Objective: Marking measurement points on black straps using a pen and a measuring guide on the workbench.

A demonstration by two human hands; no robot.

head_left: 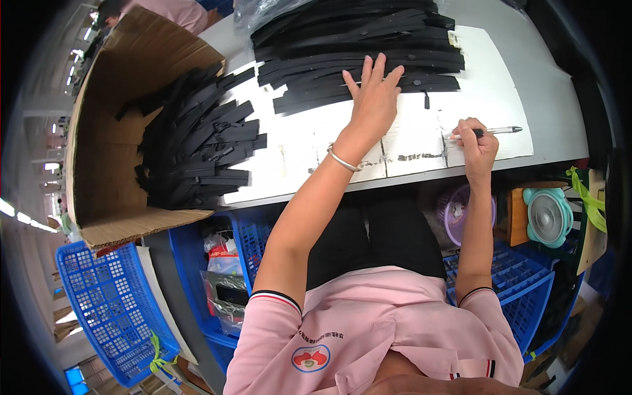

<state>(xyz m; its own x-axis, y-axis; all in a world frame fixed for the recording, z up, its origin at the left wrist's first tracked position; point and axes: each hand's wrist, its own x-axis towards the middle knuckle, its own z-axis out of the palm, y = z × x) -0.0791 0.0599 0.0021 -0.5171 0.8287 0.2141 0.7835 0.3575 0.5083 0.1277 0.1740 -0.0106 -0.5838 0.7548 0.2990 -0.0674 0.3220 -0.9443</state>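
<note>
Black zippers lie side by side in a thick layer across the white board on the table. My left hand rests on the near edge of this layer, open, its fingers spread over the strips. To the right, low over the board, my right hand is closed around a pen with a clear barrel. The pen's dark pointed end sticks out to the right. Something small and pale shows at my right fingertips, too small to name. Dark marked lines run across the board between my hands.
A cardboard box lies on its side at the left, with more black zippers spilling from it. Blue plastic baskets stand below the table. A turquoise fan and a purple basket are under its right edge.
</note>
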